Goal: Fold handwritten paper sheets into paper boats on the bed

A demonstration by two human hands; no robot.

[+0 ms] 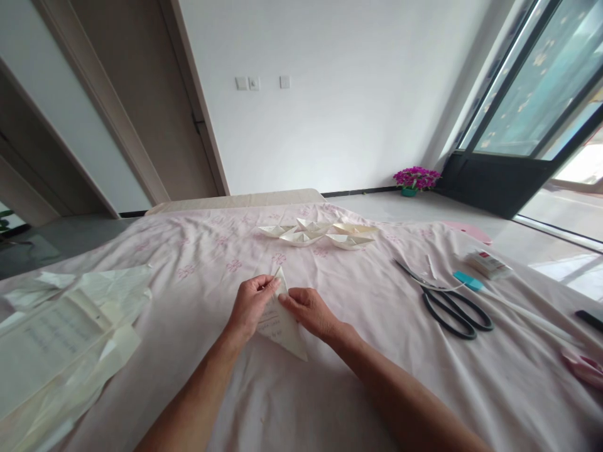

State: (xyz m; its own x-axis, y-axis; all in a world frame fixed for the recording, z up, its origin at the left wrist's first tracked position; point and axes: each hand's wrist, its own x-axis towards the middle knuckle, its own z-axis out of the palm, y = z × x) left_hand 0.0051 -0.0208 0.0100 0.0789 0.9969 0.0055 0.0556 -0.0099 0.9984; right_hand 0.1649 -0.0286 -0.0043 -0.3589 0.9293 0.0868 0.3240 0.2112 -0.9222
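A folded sheet of paper [281,329] with handwriting on it is pinched near its pointed top by both hands. My left hand [254,300] grips its upper left edge, thumb towards the tip. On the opposite edge, slightly lower, my right hand [311,309] presses it between thumb and curled fingers. The paper's lower corner hangs down to the right, close to the cloth. Beyond my hands, several folded paper boats [304,238] sit grouped on the pink-patterned cloth [207,314].
Loose written sheets [56,333] lie at the left. To the right are black-handled scissors [455,307], a blue-ended white strip [471,281], a small packet [487,262] and a pink item [584,367]. Potted magenta flowers [417,177] stand on the floor by the wall.
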